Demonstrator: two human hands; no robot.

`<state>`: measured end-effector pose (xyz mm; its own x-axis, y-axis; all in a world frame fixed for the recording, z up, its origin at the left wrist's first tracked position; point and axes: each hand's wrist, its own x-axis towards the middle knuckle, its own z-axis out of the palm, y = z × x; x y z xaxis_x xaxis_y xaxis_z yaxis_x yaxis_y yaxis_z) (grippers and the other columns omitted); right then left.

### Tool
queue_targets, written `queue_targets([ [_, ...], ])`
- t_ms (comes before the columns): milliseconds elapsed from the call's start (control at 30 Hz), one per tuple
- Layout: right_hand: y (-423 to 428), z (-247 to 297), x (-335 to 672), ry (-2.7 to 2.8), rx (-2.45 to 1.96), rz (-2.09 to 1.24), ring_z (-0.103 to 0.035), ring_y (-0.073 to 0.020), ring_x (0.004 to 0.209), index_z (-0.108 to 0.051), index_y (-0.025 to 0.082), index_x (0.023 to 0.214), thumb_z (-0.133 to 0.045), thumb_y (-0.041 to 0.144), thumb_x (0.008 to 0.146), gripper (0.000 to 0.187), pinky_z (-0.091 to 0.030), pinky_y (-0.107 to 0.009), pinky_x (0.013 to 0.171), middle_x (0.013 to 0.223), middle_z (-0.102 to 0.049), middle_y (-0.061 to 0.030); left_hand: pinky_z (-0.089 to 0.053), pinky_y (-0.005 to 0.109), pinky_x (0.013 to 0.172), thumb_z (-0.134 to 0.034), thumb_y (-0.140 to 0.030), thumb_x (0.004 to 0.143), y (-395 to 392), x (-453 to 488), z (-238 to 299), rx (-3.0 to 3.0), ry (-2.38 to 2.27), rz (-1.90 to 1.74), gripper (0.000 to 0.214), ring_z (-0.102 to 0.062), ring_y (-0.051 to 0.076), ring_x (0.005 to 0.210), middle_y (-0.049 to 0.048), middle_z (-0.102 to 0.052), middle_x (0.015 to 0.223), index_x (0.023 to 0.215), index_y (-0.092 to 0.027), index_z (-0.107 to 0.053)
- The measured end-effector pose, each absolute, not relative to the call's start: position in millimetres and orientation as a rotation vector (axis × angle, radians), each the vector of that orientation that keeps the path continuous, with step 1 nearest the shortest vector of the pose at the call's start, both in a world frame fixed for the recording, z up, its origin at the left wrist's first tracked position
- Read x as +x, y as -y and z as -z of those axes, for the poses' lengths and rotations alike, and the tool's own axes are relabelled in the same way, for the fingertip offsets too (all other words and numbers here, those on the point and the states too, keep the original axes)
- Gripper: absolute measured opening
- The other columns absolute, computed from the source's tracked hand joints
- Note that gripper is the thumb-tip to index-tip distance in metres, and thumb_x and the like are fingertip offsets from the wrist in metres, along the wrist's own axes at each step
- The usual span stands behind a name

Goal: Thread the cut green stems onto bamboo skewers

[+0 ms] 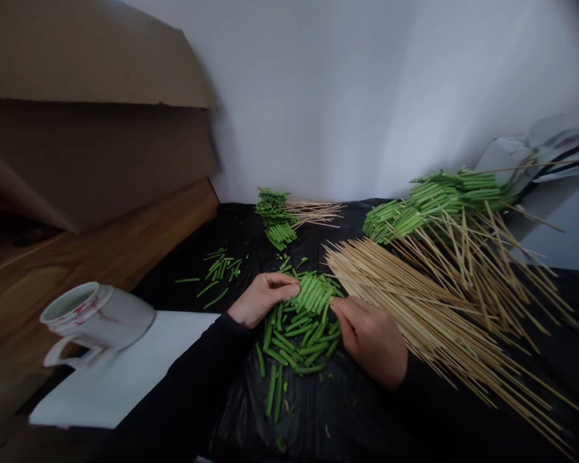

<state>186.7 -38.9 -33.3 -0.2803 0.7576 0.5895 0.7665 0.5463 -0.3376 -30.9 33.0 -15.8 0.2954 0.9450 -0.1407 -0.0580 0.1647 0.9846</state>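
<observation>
Between my two hands is a row of cut green bean pieces (314,293), lined up side by side, apparently on a skewer. My left hand (259,299) pinches its left end with thumb and forefinger. At the right end, my right hand (372,342) is closed in a pinch; the skewer itself is mostly hidden by the fingers. Loose cut green beans (296,344) lie in a heap directly under the held row. Right beside my right hand spreads a large bundle of bare bamboo skewers (415,296).
Threaded bean skewers (277,222) lie at the back, with a bigger pile (434,206) at back right. Bean scraps (220,267) are scattered left. A white mug (120,321) lies tilted on white paper (139,376). A cardboard box (101,58) stands back left. Black plastic (251,424) covers the surface.
</observation>
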Motion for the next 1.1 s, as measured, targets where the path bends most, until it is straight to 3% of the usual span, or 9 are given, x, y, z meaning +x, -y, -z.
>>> queue_targets([
  [200, 37, 33, 188, 2.064, -1.238, 0.017, -0.062, -0.0151, 0.076, -0.066, 0.018, 0.094, -0.042, 0.016, 0.093, 0.023, -0.04, -0.026, 0.067, 0.083, -0.068, -0.0054, -0.041, 0.024, 0.061, -0.085, -0.032, 0.061, -33, -30, 14, 1.234, -1.022, -0.935, 0.026, -0.052, 0.01, 0.059, 0.0022, -0.068, 0.067, 0.078, -0.015, -0.076],
  [367, 34, 32, 195, 2.031, -1.25, 0.053, -0.062, -0.0158, 0.078, -0.066, 0.018, 0.091, -0.044, 0.016, 0.093, 0.023, -0.04, -0.026, 0.07, 0.083, -0.068, -0.0055, -0.042, 0.024, 0.065, -0.079, -0.037, 0.069, -36, -39, 4, 1.399, -1.062, -0.901, 0.029, -0.057, 0.013, 0.068, 0.0061, -0.071, 0.077, 0.087, -0.015, -0.076],
  [500, 32, 30, 199, 2.008, -1.265, 0.064, -0.062, -0.0156, 0.077, -0.066, 0.018, 0.09, -0.043, 0.018, 0.094, 0.024, -0.039, -0.026, 0.069, 0.083, -0.069, -0.0055, -0.04, 0.025, 0.062, -0.075, -0.046, 0.07, -43, -50, -1, 1.569, -1.179, -0.822, 0.032, -0.054, 0.013, 0.063, 0.0039, -0.067, 0.067, 0.074, -0.014, -0.073],
  [700, 31, 29, 200, 2.015, -1.267, 0.087, -0.062, -0.0159, 0.076, -0.066, 0.018, 0.089, -0.042, 0.018, 0.094, 0.024, -0.04, -0.027, 0.067, 0.082, -0.068, -0.0054, -0.03, 0.024, 0.053, -0.068, -0.057, 0.071, -44, -67, -13, 1.853, -1.218, -0.4, 0.044, -0.042, 0.011, 0.052, -0.0014, -0.054, 0.052, 0.058, -0.015, -0.066],
  [800, 31, 30, 200, 2.015, -1.261, 0.093, -0.062, -0.016, 0.077, -0.066, 0.018, 0.088, -0.043, 0.018, 0.093, 0.023, -0.04, -0.027, 0.067, 0.083, -0.068, -0.0056, -0.024, 0.024, 0.048, -0.072, -0.059, 0.064, -38, -75, -23, 1.963, -1.266, -0.089, 0.045, -0.038, 0.01, 0.048, -0.0032, -0.049, 0.046, 0.053, -0.017, -0.064],
  [1000, 29, 31, 200, 2.009, -1.281, 0.087, -0.063, -0.0161, 0.079, -0.065, 0.019, 0.088, -0.042, 0.018, 0.095, 0.023, -0.041, -0.027, 0.068, 0.084, -0.068, -0.0049, -0.025, 0.025, 0.047, -0.078, -0.06, 0.052, -25, -71, -27, 2.172, -1.461, 0.076, 0.043, -0.051, 0.015, 0.05, 0.0014, -0.061, 0.053, 0.053, -0.02, -0.064],
  [1100, 28, 31, 200, 2.015, -1.287, 0.096, -0.063, -0.0162, 0.078, -0.065, 0.019, 0.087, -0.043, 0.018, 0.094, 0.023, -0.041, -0.027, 0.067, 0.083, -0.068, -0.0045, -0.028, 0.024, 0.048, -0.08, -0.051, 0.055, -24, -68, -22, 2.135, -1.374, 0.132, 0.035, -0.055, 0.016, 0.051, 0.0006, -0.064, 0.055, 0.058, -0.02, -0.063],
])
